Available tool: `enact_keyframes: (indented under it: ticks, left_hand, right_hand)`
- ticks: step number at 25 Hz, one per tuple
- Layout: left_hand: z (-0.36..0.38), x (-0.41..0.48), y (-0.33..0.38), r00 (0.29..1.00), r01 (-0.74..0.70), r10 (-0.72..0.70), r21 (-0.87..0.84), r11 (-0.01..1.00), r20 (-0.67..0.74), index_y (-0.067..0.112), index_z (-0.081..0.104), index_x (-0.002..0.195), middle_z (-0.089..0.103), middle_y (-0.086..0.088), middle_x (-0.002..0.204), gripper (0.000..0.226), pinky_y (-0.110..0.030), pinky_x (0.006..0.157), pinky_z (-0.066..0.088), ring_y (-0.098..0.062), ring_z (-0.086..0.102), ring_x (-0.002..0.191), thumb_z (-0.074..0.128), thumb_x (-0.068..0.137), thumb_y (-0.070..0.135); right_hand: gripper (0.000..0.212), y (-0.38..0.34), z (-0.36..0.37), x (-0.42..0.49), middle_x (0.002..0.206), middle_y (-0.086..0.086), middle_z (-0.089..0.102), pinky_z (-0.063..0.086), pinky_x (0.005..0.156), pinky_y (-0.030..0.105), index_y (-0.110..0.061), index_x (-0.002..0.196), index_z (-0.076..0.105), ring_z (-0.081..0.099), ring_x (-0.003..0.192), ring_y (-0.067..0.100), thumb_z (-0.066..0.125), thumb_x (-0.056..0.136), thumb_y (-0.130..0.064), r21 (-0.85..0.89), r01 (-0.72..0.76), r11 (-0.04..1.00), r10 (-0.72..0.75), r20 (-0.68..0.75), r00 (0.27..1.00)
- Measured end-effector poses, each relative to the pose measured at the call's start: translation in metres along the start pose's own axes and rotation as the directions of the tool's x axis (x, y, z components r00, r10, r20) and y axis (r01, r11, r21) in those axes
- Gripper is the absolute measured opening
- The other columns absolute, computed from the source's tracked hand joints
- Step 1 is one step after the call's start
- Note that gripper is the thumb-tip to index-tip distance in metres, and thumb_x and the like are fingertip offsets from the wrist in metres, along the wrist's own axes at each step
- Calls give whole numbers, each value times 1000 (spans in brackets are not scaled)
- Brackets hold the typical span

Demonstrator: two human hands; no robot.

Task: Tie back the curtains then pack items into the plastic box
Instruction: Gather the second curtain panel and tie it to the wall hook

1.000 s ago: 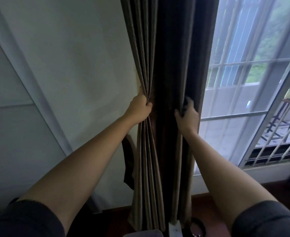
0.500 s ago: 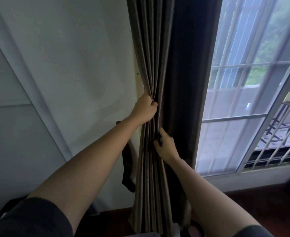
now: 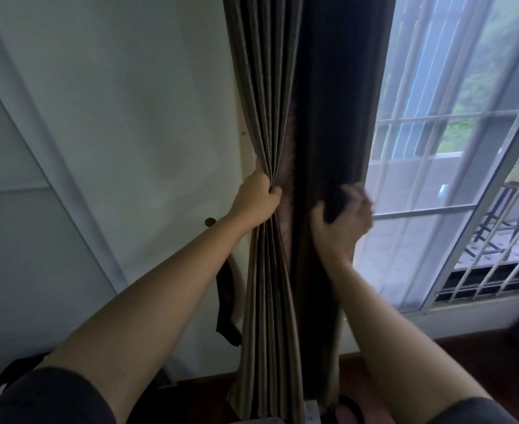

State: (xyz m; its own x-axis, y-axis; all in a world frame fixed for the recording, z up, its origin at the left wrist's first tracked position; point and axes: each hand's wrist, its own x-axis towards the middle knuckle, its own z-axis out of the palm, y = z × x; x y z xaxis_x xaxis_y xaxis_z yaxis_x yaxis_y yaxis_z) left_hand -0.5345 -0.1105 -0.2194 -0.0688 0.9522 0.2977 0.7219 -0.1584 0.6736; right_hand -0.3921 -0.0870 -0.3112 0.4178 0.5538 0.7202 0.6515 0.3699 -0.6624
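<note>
Daylight is streaming through the barred window (image 3: pixel 420 240) at three o'clock, lighting the white wall (image 3: pixel 129 102) at ten and dark floor (image 3: pixel 466 353) at five.

The left hand (image 3: pixel 256 201) is gripping the bunched curtain (image 3: pixel 270 117) pleats; the blurred right hand (image 3: pixel 342 220) is clutching its dark right edge.

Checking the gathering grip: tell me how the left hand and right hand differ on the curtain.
The left hand grips the pale pleated folds by the wall; the right hand grips the dark edge by the window. The left hand looks sharp, the right hand blurred. Both curl round the curtain.
</note>
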Motion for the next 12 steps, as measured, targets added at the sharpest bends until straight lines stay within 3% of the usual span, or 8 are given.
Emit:
enact_keyframes:
  ticks: [1, 2, 4, 6, 7, 9, 10, 12]
  left_hand:
    - [0, -1, -1, 1000, -12, 12, -11, 1000, 5, 3, 43, 71, 35, -8, 56, 23, -30, 39, 22, -19, 43, 49, 47, 92, 9]
    - [-1, -1, -1, 999, -32, 32, -27, 999, 8, -6, 50, 87, 41, -13, 61, 16, -34, 40, 26, -25, 51, 59, 47, 92, 8]
    - [-2, -3, -1, 999, -52, 52, -60, 997, 2, -12, 46, 116, 50, -14, 72, 30, -28, 40, 32, -25, 54, 71, 46, 92, 6]
    - [-1, -2, -2, 998, -67, 68, -68, 995, 14, -11, 43, 123, 46, -7, 63, 34, -12, 34, 30, -17, 48, 51, 45, 92, 4]
    - [0, 0, -3, 997, -69, 71, -86, 994, 19, -12, 44, 119, 40, 1, 60, 31, -8, 34, 29, -10, 41, 47, 44, 92, 3]
    - [1, -1, -1, 998, -45, 48, -99, 994, 35, -8, 49, 88, 35, 5, 59, 13, -7, 34, 28, -6, 35, 47, 45, 92, 3]
    - [2, 0, -1, 998, -43, 48, -113, 993, 39, 1, 43, 71, 34, 4, 58, 21, -8, 33, 27, -7, 33, 46, 45, 93, 4]
    - [3, 2, -3, 998, -43, 49, -115, 992, 45, 8, 33, 66, 33, 3, 57, 30, -8, 32, 25, -10, 33, 45, 44, 93, 5]
  right_hand:
    - [61, 5, -5, 21, 138, 14, 45, 30, 109, 41, -11, 127, 48, 40, 129, 26, 67, 72, -30, 39, -85, 996, 88, -96, 991]
    - [71, 11, -9, 39, 144, 12, 39, 27, 111, 39, -14, 135, 39, 37, 133, 24, 69, 73, -32, 92, -154, 984, 160, -68, 985]
    - [77, 23, -13, 67, 136, 6, 48, 37, 103, 32, -22, 142, 25, 49, 122, 21, 69, 78, -26, 165, -265, 950, 232, 197, 953]
    - [62, 30, -11, 67, 108, 8, 62, 42, 83, 27, -16, 138, 36, 58, 96, 22, 63, 83, -12, 63, -264, 963, 208, 452, 868]
    - [51, 33, -7, 57, 99, 11, 62, 40, 76, 26, -11, 132, 44, 56, 88, 22, 60, 83, -6, -2, -218, 976, 186, 530, 827]
    - [33, 39, 5, 24, 88, 14, 62, 37, 68, 28, -5, 113, 56, 53, 80, 23, 55, 81, 1, -32, -169, 985, 151, 625, 766]
    - [27, 42, 10, 6, 85, 13, 63, 38, 67, 29, -4, 105, 59, 54, 78, 23, 54, 79, 3, 11, -160, 987, 112, 669, 735]
    - [28, 43, 15, -28, 84, 7, 65, 43, 69, 31, -6, 100, 63, 57, 78, 21, 52, 78, 6, 106, -180, 978, 47, 725, 687]
